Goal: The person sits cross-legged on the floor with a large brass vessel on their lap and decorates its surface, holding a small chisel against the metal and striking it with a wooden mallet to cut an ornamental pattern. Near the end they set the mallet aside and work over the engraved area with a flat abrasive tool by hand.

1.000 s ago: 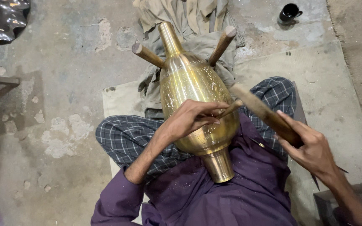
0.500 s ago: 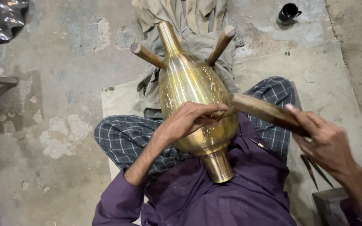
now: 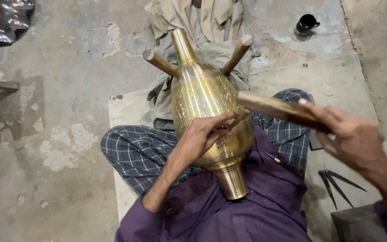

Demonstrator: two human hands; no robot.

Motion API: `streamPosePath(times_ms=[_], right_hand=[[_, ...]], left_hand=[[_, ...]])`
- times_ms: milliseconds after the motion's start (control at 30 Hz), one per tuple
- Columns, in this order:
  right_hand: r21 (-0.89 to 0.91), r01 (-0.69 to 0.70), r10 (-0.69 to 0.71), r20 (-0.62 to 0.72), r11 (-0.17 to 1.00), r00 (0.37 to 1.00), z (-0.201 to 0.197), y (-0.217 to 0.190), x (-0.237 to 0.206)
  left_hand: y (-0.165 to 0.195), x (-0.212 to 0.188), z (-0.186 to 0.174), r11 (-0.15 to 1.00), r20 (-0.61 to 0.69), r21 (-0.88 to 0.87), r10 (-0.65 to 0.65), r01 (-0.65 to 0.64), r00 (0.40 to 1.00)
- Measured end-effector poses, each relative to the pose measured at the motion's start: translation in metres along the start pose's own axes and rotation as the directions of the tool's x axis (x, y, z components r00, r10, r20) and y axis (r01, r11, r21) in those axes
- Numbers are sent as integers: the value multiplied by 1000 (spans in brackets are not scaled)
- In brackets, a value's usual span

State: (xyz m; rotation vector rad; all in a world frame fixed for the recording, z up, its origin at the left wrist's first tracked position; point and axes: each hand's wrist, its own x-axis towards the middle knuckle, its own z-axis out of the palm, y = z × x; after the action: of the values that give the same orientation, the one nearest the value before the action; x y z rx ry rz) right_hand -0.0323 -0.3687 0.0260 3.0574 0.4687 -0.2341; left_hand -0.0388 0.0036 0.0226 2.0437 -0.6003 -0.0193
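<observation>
- Brass vase (image 3: 207,107) lies on its side across my lap, neck pointing away from me and foot toward my belly, so the wide flank faces up under my hands.
- My left hand (image 3: 202,134) rests on that flank, fingers pressed together around a thin punch (image 3: 238,118), pinching it so the tip meets the metal just beyond my fingertips.
- My right hand (image 3: 354,139) is closed around the handle of a wooden mallet (image 3: 276,109), whose head sits above the punch's outer end, to the right of my left hand.
- Two wooden pegs (image 3: 160,62) fork around the neck beyond my left hand, apparently bracing the vase.
- Cloth (image 3: 193,18) lies under them on the floor (image 3: 59,89).
- Dividers (image 3: 337,183) lie below my right wrist; a dark cup (image 3: 307,23) stands well beyond it.
</observation>
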Motion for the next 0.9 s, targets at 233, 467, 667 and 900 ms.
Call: streamPosePath(times_ms=[233,467,667,900], right_hand=[[184,297,-261,-198,937,945,-41,4,24],[-200,281,-288,-9,939,957,-78,-10,55],[-99,380,-392,-260,920,882,-97,-22,68],[-405,396,-499,-185,824,847,-125,-42,76]], left_hand=[[-4,-11,20,981,-113,-60,-193,187,975],[-1,-20,34,961,-299,-134,-270,240,915],[2,-29,52,940,-457,-235,-333,248,825],[0,-35,71,937,-577,-236,-347,256,739]])
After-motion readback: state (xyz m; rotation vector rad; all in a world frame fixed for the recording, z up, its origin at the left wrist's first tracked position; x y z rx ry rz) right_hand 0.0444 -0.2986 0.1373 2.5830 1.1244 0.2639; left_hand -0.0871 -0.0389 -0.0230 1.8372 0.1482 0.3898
